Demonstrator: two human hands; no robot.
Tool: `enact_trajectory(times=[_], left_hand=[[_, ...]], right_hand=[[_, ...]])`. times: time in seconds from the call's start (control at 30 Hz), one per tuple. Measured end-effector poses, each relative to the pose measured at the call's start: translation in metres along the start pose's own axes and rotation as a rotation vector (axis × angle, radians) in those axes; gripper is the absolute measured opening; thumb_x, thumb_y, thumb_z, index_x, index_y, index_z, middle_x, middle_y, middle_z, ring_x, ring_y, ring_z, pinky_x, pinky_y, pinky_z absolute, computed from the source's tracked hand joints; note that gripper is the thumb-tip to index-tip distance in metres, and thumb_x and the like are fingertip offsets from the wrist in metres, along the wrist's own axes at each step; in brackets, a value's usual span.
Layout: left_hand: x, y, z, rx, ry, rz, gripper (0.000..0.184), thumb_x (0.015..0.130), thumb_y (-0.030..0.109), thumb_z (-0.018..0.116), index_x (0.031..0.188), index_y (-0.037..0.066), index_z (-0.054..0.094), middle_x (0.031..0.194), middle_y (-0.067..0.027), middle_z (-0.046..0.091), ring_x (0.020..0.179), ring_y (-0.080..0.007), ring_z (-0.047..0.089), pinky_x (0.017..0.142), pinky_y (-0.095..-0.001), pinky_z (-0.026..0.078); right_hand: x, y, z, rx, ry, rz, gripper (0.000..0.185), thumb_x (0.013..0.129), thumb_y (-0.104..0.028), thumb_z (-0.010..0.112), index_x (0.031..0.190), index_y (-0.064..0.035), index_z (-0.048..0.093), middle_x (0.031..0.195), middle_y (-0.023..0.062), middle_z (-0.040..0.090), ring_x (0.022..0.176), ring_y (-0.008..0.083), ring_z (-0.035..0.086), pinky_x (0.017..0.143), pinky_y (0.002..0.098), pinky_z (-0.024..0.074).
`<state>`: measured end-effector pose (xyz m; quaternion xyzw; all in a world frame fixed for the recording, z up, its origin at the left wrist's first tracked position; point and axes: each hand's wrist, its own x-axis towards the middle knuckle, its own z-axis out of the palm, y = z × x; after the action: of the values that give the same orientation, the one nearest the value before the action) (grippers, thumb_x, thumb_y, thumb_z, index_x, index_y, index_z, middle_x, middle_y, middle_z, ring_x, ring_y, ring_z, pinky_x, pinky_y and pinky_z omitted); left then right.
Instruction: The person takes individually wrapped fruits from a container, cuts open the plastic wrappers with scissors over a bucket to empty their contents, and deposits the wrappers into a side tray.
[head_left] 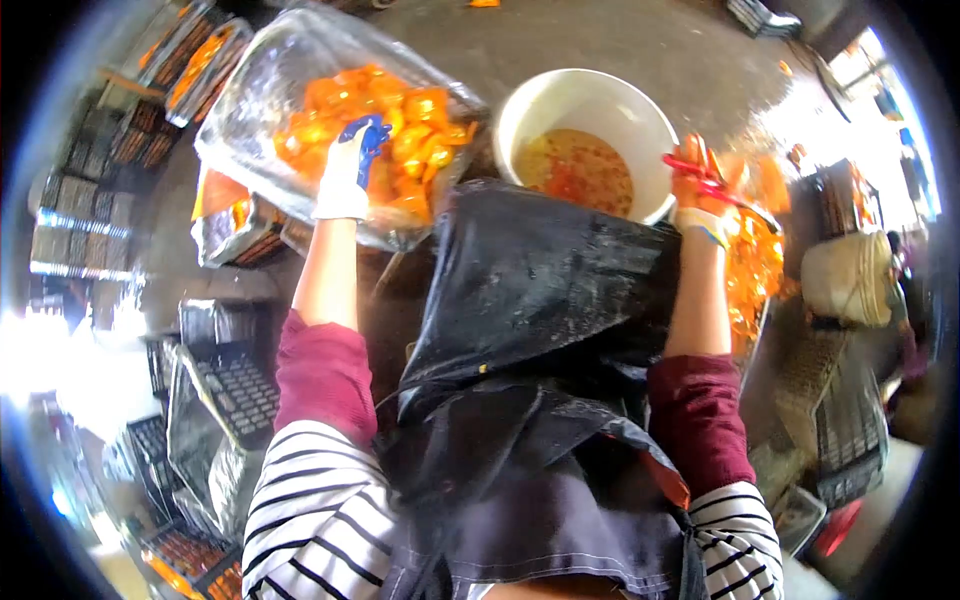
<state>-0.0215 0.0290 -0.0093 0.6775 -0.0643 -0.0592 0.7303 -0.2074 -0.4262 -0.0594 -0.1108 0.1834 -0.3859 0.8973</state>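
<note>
My left hand (355, 165), in a white glove with blue fingers, is over the orange pieces (425, 120) in a plastic-lined crate (265, 75). Its fingers are curled together, and whatever they hold is hidden. My right hand (697, 185), its glove stained orange, is closed round a red-handled tool (722, 190) beside the rim of a white bucket (650, 115). Reddish bits in yellowish liquid (575, 170) lie in the bucket. More shiny orange pieces (752, 265) are heaped just right of my right hand.
A black apron (550, 270) covers my lap below the bucket. Stacked crates (85, 200) stand at the left, with black crates (235, 390) lower down. At the right are a pale bucket (845, 280) and a dark crate (850, 430).
</note>
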Motion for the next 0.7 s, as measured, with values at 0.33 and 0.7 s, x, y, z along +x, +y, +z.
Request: enact_trajectory(times=[0.33,0.7], left_hand=[[0.009,-0.037,0.025,0.991,0.099,0.089,0.056,0.083,0.037,0.064,0.126,0.004,0.050,0.115,-0.0191,0.058,0.104,-0.0325,0.055,0.089,-0.0393,0.044],[0.044,-0.098,-0.007,0.170,0.118,-0.413,0.044,0.084,0.030,0.068,0.123,0.012,0.058,0.102,-0.0085,0.065,0.085,-0.0202,0.062,0.072,-0.0337,0.051]], right_hand=[[-0.013,0.004,0.014,-0.184,-0.301,0.370,0.059,0.087,-0.047,0.058,0.116,0.0043,0.056,0.114,0.0157,0.060,0.102,0.0305,0.055,0.094,0.0415,0.0429],[-0.008,0.010,0.015,-0.305,-0.322,0.329,0.053,0.089,-0.038,0.060,0.118,0.0060,0.054,0.120,0.0175,0.059,0.109,0.0308,0.057,0.098,0.0420,0.0448]])
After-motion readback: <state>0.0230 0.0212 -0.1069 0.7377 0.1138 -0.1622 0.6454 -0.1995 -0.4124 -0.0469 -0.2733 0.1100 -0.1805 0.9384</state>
